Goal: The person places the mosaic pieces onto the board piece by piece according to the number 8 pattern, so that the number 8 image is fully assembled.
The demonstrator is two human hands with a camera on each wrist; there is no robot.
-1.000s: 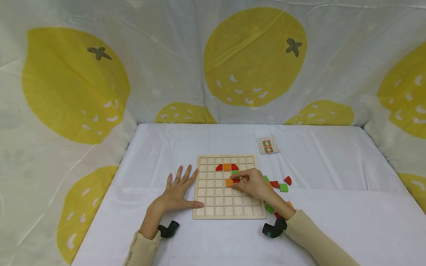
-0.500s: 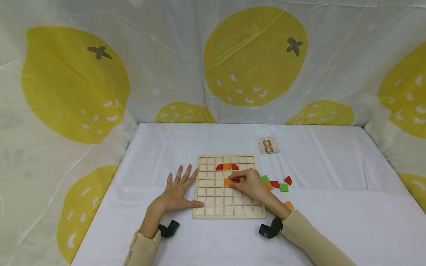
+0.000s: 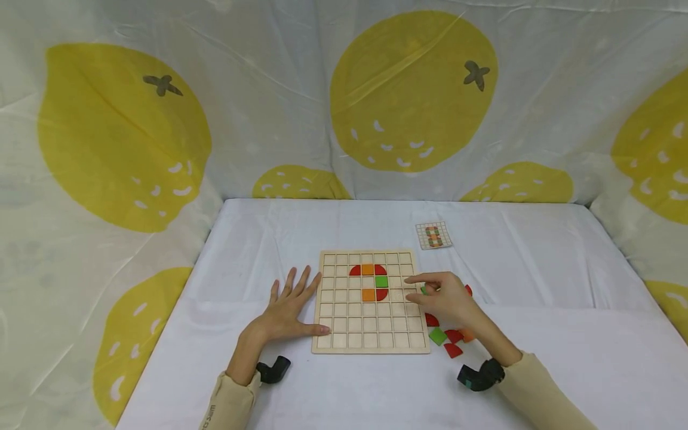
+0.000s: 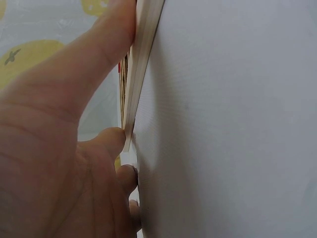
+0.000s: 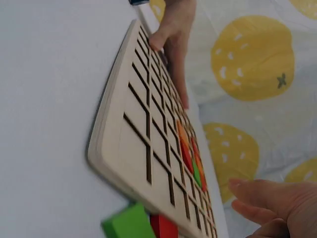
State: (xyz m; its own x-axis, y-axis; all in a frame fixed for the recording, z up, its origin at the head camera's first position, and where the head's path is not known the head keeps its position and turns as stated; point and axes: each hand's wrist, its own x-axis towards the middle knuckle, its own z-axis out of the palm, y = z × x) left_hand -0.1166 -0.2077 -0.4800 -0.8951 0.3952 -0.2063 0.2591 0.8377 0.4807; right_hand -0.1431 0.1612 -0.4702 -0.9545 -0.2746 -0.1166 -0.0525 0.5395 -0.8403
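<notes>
Head view: grid board (image 3: 355, 325) on white cloth (image 3: 344, 394); left hand (image 3: 285, 313) at its 9 o'clock, fingers spread, thumb over the edge. Right hand (image 3: 445, 295) at 3, thumb and index parted, nothing between. Six tiles (image 3: 381, 281) lie on cells, centre toward 12; loose pieces (image 3: 438, 336) at 3 to 4, pattern card (image 3: 434, 235) at 1. Only left wrist gives the layered side edge (image 4: 133, 74) up close; right wrist shows a green piece's thickness. Left sleeve (image 3: 232, 399) has lettering, too small to read
</notes>
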